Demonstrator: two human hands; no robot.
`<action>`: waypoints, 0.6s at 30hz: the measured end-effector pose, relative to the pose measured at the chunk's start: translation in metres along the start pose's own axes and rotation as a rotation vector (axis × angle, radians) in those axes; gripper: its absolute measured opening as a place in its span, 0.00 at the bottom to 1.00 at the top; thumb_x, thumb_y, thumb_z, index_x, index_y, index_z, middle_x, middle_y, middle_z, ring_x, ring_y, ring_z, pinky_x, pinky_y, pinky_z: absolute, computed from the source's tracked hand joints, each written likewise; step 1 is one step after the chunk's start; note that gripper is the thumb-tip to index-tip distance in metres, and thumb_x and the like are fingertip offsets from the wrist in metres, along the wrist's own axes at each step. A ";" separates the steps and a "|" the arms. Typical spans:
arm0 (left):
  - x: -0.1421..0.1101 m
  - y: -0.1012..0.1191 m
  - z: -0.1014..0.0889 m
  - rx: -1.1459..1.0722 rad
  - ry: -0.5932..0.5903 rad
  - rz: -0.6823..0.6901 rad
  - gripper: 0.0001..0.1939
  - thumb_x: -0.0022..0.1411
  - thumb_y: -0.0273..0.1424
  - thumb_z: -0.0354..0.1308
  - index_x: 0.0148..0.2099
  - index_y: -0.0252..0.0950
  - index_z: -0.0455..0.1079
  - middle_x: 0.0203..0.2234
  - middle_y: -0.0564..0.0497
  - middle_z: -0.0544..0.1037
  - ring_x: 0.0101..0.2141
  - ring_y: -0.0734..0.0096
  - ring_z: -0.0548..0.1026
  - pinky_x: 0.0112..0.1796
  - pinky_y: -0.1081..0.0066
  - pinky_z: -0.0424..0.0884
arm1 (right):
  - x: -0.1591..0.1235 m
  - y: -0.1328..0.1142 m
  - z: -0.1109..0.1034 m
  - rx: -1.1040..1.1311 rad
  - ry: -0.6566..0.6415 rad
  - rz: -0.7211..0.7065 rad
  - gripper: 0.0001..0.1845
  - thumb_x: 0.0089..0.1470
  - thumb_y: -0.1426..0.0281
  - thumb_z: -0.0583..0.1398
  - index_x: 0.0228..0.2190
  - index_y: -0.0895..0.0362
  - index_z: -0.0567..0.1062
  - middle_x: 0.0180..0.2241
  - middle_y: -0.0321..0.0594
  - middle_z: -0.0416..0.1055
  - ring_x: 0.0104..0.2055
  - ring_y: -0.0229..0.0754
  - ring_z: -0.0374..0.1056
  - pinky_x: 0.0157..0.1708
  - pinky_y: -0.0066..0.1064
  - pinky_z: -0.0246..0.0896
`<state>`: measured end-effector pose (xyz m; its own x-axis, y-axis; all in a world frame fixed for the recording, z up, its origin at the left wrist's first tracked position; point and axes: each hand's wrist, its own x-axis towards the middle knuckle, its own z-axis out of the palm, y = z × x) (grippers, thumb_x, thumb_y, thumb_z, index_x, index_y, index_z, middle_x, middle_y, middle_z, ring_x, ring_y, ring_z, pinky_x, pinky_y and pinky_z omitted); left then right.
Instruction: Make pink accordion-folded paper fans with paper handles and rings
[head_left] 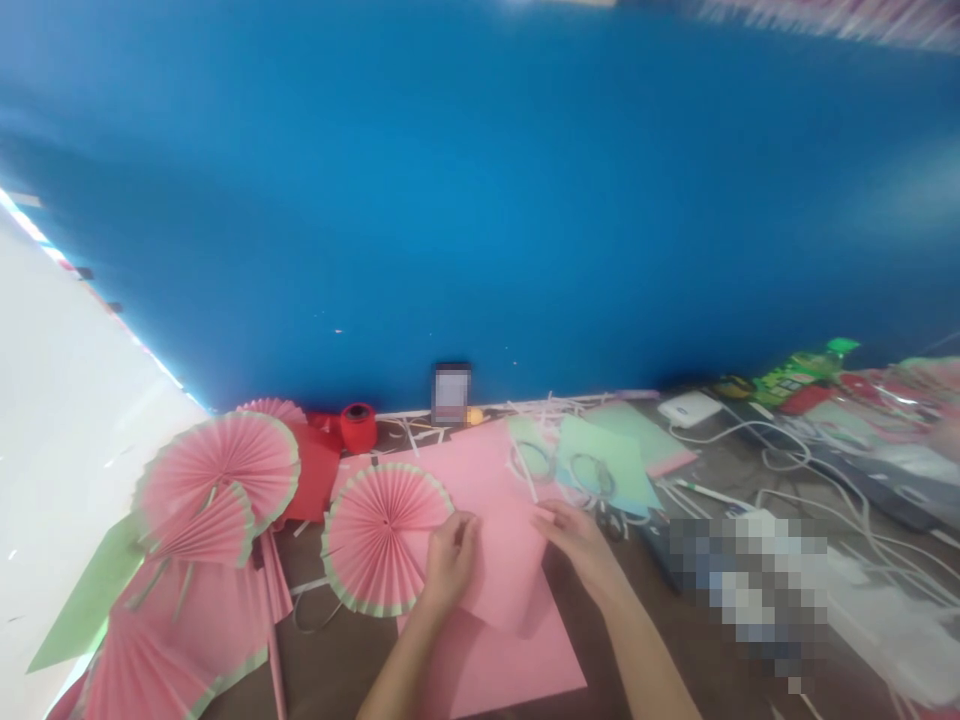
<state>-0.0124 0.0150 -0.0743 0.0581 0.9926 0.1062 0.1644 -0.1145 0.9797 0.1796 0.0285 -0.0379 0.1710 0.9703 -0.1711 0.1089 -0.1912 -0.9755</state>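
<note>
Between both hands is a sheet of pink paper (pixel 506 565). My left hand (pixel 451 560) is closed with its fingers curled at the sheet's left edge. At the upper right edge, my right hand (pixel 577 540) pinches the sheet between thumb and fingers. Another pink sheet (pixel 510 660) lies beneath it on the dark table. Just left of my left hand lies a round pleated pink fan (pixel 384 535) with a pale green rim. Beyond the right hand are pale green paper pieces (pixel 604 450) and scissors (pixel 613 522), partly hidden.
More pleated pink fans (pixel 225 465) are heaped at the left, with a red tape roll (pixel 358 428) behind. A phone-like device (pixel 451 395) leans on the blue wall (pixel 480 220). White cables (pixel 847 490), a white box (pixel 688 408) and a green bottle (pixel 802 375) crowd the right.
</note>
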 end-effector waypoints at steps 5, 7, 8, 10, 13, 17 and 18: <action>0.000 -0.001 0.000 0.015 0.036 -0.019 0.16 0.63 0.37 0.45 0.33 0.32 0.68 0.26 0.48 0.74 0.28 0.71 0.70 0.28 0.75 0.63 | 0.001 0.009 0.003 0.199 0.091 0.093 0.20 0.28 0.62 0.70 0.26 0.61 0.77 0.24 0.43 0.75 0.28 0.45 0.70 0.30 0.33 0.65; 0.001 -0.002 0.001 0.011 0.057 -0.028 0.16 0.63 0.37 0.45 0.33 0.32 0.68 0.26 0.48 0.73 0.28 0.71 0.70 0.28 0.75 0.63 | 0.003 0.010 0.003 0.254 0.127 0.117 0.19 0.29 0.63 0.70 0.26 0.61 0.78 0.24 0.43 0.75 0.28 0.45 0.71 0.30 0.34 0.66; 0.001 -0.003 0.002 0.007 0.065 -0.035 0.16 0.63 0.37 0.44 0.33 0.33 0.68 0.26 0.49 0.73 0.28 0.72 0.70 0.29 0.75 0.63 | 0.004 0.011 0.003 0.278 0.143 0.121 0.18 0.29 0.63 0.70 0.26 0.61 0.78 0.24 0.43 0.75 0.28 0.44 0.71 0.31 0.34 0.67; 0.001 -0.004 0.002 -0.004 0.072 -0.047 0.16 0.63 0.38 0.44 0.33 0.33 0.67 0.25 0.49 0.72 0.28 0.72 0.69 0.28 0.75 0.63 | 0.005 0.013 0.004 0.299 0.196 0.109 0.17 0.29 0.64 0.70 0.24 0.60 0.78 0.23 0.41 0.75 0.27 0.43 0.71 0.31 0.33 0.67; 0.001 -0.005 0.003 -0.019 0.072 -0.051 0.16 0.62 0.39 0.45 0.33 0.33 0.67 0.25 0.49 0.72 0.27 0.71 0.69 0.27 0.75 0.62 | 0.006 0.016 0.005 0.270 0.278 0.072 0.16 0.29 0.63 0.70 0.23 0.59 0.78 0.23 0.40 0.76 0.26 0.41 0.70 0.29 0.32 0.67; 0.001 -0.002 0.001 -0.038 0.088 -0.070 0.17 0.62 0.39 0.45 0.34 0.33 0.68 0.27 0.48 0.73 0.29 0.70 0.70 0.28 0.75 0.64 | 0.004 0.015 0.008 0.272 0.169 0.076 0.18 0.33 0.60 0.68 0.27 0.60 0.78 0.27 0.42 0.76 0.29 0.44 0.71 0.32 0.34 0.67; 0.001 -0.001 0.001 -0.042 0.095 -0.072 0.17 0.62 0.39 0.45 0.34 0.33 0.68 0.27 0.48 0.73 0.30 0.70 0.70 0.29 0.75 0.64 | 0.003 0.014 0.009 0.273 0.123 0.082 0.19 0.34 0.59 0.68 0.28 0.60 0.78 0.28 0.42 0.76 0.30 0.44 0.71 0.32 0.34 0.67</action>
<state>-0.0118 0.0162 -0.0750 -0.0460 0.9978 0.0485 0.1232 -0.0425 0.9915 0.1728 0.0301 -0.0535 0.2869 0.9251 -0.2486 -0.1744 -0.2048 -0.9632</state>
